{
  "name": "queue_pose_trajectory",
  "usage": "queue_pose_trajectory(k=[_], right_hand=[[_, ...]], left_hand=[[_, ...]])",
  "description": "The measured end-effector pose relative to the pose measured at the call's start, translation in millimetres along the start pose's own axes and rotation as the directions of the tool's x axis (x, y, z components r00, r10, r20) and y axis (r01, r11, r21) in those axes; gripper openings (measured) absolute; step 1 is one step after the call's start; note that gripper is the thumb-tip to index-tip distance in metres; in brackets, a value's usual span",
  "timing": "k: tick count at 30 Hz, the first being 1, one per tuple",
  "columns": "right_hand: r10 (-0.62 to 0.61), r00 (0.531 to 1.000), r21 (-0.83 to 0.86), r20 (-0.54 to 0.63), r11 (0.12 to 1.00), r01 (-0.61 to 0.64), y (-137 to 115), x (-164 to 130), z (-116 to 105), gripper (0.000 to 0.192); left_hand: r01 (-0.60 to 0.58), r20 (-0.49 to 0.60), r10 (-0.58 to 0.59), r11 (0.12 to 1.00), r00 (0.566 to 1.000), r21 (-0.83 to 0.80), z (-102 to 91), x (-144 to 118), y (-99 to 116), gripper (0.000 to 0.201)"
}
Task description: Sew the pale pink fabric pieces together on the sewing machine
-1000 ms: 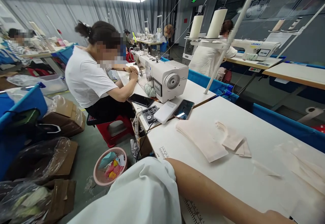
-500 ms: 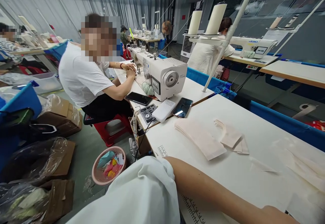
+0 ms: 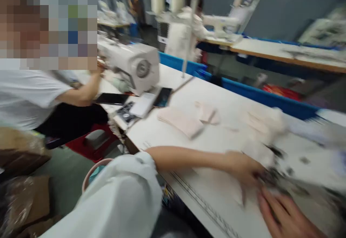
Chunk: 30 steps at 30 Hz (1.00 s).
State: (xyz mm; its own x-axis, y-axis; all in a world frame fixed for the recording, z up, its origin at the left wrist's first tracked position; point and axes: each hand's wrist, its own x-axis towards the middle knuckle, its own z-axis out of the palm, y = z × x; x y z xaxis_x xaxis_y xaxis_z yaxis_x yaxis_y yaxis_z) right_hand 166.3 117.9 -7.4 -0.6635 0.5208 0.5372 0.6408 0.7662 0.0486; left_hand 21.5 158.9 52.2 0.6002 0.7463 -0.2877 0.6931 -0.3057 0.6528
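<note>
Left hand [image 3: 242, 167] and right hand [image 3: 290, 212] are close together; pale fabric [image 3: 180, 122] lies on the table [image 3: 216, 95].

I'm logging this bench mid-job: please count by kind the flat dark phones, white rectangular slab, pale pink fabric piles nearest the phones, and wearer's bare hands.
Flat dark phones, left phone and right phone: 2
White rectangular slab: 1
Pale pink fabric piles, large pile and small pile: 2
Wearer's bare hands, left hand and right hand: 2
Total: 7
</note>
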Motion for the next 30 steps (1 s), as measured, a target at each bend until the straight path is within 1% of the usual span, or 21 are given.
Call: queue_pose_trajectory(k=[1, 2, 3, 4, 6, 8, 9, 11, 14, 20, 26, 27, 28, 29, 30], right_hand=[[0.036, 0.998, -0.06, 0.051, 0.998, -0.033, 6.3, -18.8, -19.0, 0.024], [0.077, 0.996, -0.159, 0.047, 0.985, -0.069, 8.1, -32.6, -34.0, 0.027], [0.153, 0.984, -0.23, 0.094, 0.965, -0.128, 7.5, -41.3, -43.5, 0.028], [0.207, 0.971, -0.261, 0.119, 0.95, -0.17, 6.3, -45.7, -47.5, 0.029], [0.293, 0.938, -0.265, 0.187, 0.934, -0.239, 5.9, -47.0, -44.0, 0.034], [0.353, 0.908, -0.258, 0.224, 0.92, -0.294, 7.0, -45.2, -36.9, 0.036], [0.366, 0.899, -0.248, 0.242, 0.919, -0.307, 7.3, -44.4, -35.0, 0.037], [0.373, 0.892, -0.225, 0.256, 0.92, -0.321, 7.0, -43.8, -35.3, 0.039], [0.374, 0.888, -0.178, 0.266, 0.925, -0.337, 7.4, -45.3, -40.1, 0.039], [0.404, 0.857, -0.106, 0.321, 0.914, -0.391, 12.2, -46.9, -42.1, 0.039], [0.401, 0.854, -0.098, 0.331, 0.915, -0.392, 13.4, -46.8, -41.2, 0.039], [0.4, 0.857, -0.098, 0.326, 0.916, -0.39, 13.4, -46.8, -40.9, 0.039], [0.398, 0.86, -0.098, 0.32, 0.917, -0.388, 13.3, -46.9, -40.7, 0.039], [0.396, 0.863, -0.099, 0.315, 0.918, -0.385, 13.2, -46.9, -40.4, 0.038], [0.394, 0.865, -0.101, 0.311, 0.919, -0.382, 13.1, -46.8, -40.2, 0.038]], left_hand=[[0.01, -0.003, -0.01, 1.0, 1.0, 0.008, -2.0, -7.7, 0.7, 0.02], [-0.002, 0.009, 0.002, 1.0, 1.0, 0.004, -4.2, -13.7, -1.1, 0.024], [-0.011, 0.02, 0.011, 1.0, 1.0, -0.003, -6.5, -18.0, -5.3, 0.032], [-0.02, 0.035, 0.02, 1.0, 0.999, -0.012, -8.4, -20.9, -11.1, 0.039], [-0.024, 0.064, 0.026, 0.999, 0.998, -0.037, -10.6, -26.3, -23.9, 0.045], [0.053, 0.07, -0.046, 0.994, 0.996, -0.096, -11.0, -34.9, -33.4, 0.05], [0.082, 0.079, -0.074, 0.991, 0.994, -0.102, -10.6, -40.5, -36.0, 0.05], [0.115, 0.058, -0.11, 0.989, 0.992, -0.097, -9.1, -51.8, -37.5, 0.048], [0.125, -0.005, -0.125, 0.992, 0.992, -0.035, -6.5, -62.4, -35.7, 0.047], [0.161, -0.039, -0.158, 0.983, 0.987, 0.084, -8.7, -62.9, -34.5, 0.045], [0.189, -0.074, -0.177, 0.954, 0.981, 0.231, -7.7, -63.0, -38.3, 0.044], [0.187, -0.097, -0.166, 0.943, 0.981, 0.276, -5.8, -64.4, -39.2, 0.045], [0.179, -0.145, -0.138, 0.926, 0.98, 0.332, -3.4, -66.4, -39.9, 0.045], [0.166, -0.217, -0.084, 0.903, 0.973, 0.395, -0.3, -69.1, -40.4, 0.044], [0.142, -0.295, 0.0, 0.877, 0.956, 0.458, 3.4, -72.4, -40.6, 0.041]])
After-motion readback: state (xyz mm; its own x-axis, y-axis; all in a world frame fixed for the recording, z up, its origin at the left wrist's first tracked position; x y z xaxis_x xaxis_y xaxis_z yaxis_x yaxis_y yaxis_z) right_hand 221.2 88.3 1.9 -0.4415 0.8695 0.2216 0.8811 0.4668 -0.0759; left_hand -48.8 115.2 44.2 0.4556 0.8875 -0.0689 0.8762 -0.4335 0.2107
